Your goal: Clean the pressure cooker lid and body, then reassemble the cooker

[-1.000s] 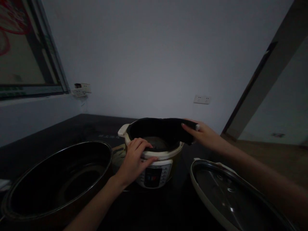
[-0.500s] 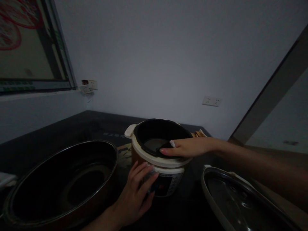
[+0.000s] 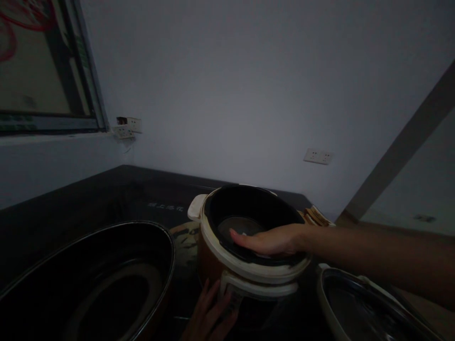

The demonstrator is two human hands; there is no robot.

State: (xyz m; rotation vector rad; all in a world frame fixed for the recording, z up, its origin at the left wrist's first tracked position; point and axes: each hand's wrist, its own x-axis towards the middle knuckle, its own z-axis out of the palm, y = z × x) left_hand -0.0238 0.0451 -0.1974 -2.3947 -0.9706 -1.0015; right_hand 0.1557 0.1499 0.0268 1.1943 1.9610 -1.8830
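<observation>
The cooker [image 3: 210, 258] stands upright toward five o'clock of centre — long axis unclear, mouth up, front facing six, handle [image 3: 196, 207] between nine and ten. The right hand [image 3: 272, 240] reaches into its mouth at four, thumb out, grip hidden — the left hand [image 3: 213, 312] spreads empty fingers at seven.

Dim, bluish light is strongest on the plain pale wall [image 3: 227, 94] at twelve o'clock; the glossy black surface [image 3: 152, 184] darkens towards six, shadowing the bare left hand [image 3: 212, 315]. Wide-angle distortion stretches the round dark pot [image 3: 88, 265] at eight.
</observation>
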